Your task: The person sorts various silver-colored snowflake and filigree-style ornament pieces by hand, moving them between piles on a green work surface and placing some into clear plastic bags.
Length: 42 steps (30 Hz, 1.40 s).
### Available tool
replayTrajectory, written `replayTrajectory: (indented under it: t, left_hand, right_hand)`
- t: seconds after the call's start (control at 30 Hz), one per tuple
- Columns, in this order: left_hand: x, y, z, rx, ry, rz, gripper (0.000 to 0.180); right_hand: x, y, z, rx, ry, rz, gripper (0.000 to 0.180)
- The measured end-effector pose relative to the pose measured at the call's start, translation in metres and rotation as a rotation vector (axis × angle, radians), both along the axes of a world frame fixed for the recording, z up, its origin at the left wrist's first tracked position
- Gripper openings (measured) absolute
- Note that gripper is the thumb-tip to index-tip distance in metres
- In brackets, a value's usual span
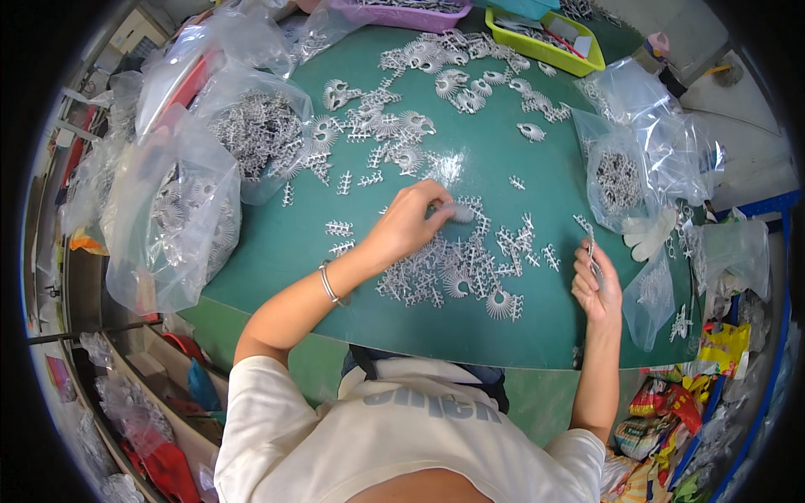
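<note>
My left hand [409, 220], a metal bangle on its wrist, is over the middle of the green table. Its thumb and fingers pinch a grey fan-shaped metal part [459, 213], blurred by motion. Just below it spreads a loose pile of grey branched metal pieces [419, 268] with a few fan-shaped ones among them. To the right, my right hand [597, 289] is raised near the table's front edge. Its fingers close on a thin grey metal piece [586, 226] that sticks up above them; the lower part is partly hidden by the fingers.
Clear plastic bags of metal pieces [258, 134] stand at the left, and another bag [619, 180] at the right beside a white glove [650, 235]. More fan-shaped parts [453, 82] lie scattered farther back. A purple tray [402, 15] and a yellow-green tray [545, 52] sit at the far edge.
</note>
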<state>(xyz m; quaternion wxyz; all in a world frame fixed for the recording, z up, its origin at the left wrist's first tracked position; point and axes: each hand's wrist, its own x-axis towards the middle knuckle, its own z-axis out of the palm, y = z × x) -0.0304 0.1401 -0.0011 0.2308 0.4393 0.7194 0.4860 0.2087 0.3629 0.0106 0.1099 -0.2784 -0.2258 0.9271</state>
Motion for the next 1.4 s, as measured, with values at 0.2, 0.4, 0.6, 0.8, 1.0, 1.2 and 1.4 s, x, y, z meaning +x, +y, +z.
replayTrajectory:
  t: [0.2, 0.4, 0.6, 0.8, 1.0, 1.2, 1.4]
  left_hand:
    - [0.001, -0.005, 0.019, 0.108, -1.233, -0.051, 0.021]
    - [-0.046, -0.012, 0.009, 0.296, -1.427, 0.168, 0.014]
    - [-0.126, 0.012, -0.010, 0.001, 0.152, 0.437, 0.030]
    - [-0.134, 0.020, 0.001, -0.325, 0.503, 0.335, 0.028]
    - [-0.115, 0.007, 0.000, -0.158, 0.527, 0.354, 0.017]
    - [-0.123, -0.017, 0.018, -0.092, 0.105, 0.255, 0.016]
    - [-0.123, -0.024, 0.027, -0.256, 0.330, 0.299, 0.019]
  right_hand:
    - [-0.034, -0.017, -0.006, -0.224, 0.224, 0.260, 0.012]
    - [-0.095, 0.001, 0.010, -0.014, 0.036, 0.104, 0.012]
    - [-0.176, 0.050, -0.003, 2.164, -0.461, 0.168, 0.025]
    - [-0.198, 0.072, -0.010, 2.478, -0.533, 0.243, 0.025]
    - [-0.177, 0.063, 0.016, 0.835, -0.092, 0.047, 0.011]
    - [-0.190, 0.044, 0.009, 0.268, -0.010, 0.081, 0.015]
    - [-0.243, 0.009, 0.012, 0.767, 0.030, 0.455, 0.048]
